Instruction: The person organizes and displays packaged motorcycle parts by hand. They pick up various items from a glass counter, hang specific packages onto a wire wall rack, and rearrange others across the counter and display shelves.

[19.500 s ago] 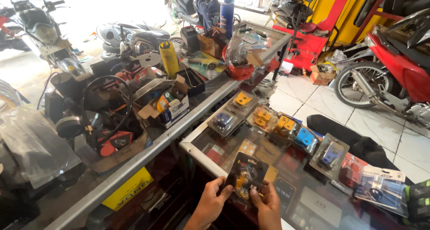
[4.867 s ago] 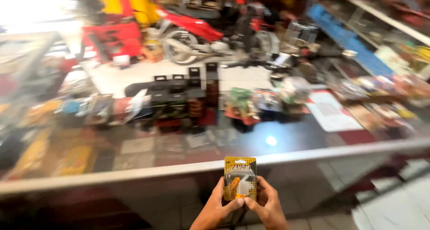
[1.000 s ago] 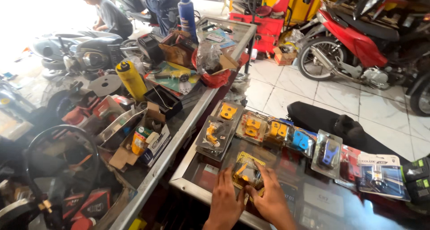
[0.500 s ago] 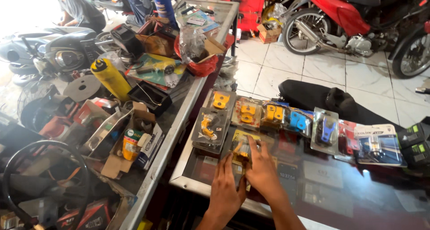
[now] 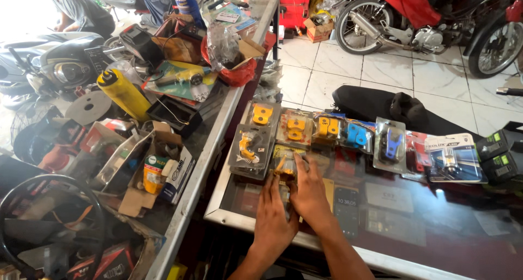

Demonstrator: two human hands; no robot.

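Packet (image 5: 284, 170) of clear plastic with a yellow part inside lay flat on the glass counter (image 5: 436, 225), near its front left corner, and both hands pressed on it. The left hand (image 5: 274, 214) covered the lower part of the packet with fingers flat, and the right hand (image 5: 308, 190) lay just beside it at 2 o'clock, with the fingertips on the upper edge. I could not tell if any finger curled under the packet; it looked more like pushing down than gripping.

At 10 o'clock from the packet, touching or almost touching it, was another blister pack (image 5: 251, 149) with an orange part. At 12 o'clock a row of similar packs (image 5: 297, 128) with yellow and blue parts went to the right, until a bulb package (image 5: 453, 159) at 3 o'clock.

The risk, as I judged it, was mostly in the crowding. If the hands slid the packet upward, it could push the neighbour packs out of their row, and one could go over the left edge into the gap beside the cluttered bench (image 5: 136, 149). The packs were smooth plastic on smooth glass, so they probably slipped easily. Heavy pressing with both palms on the glass top was also not so safe for the glass.
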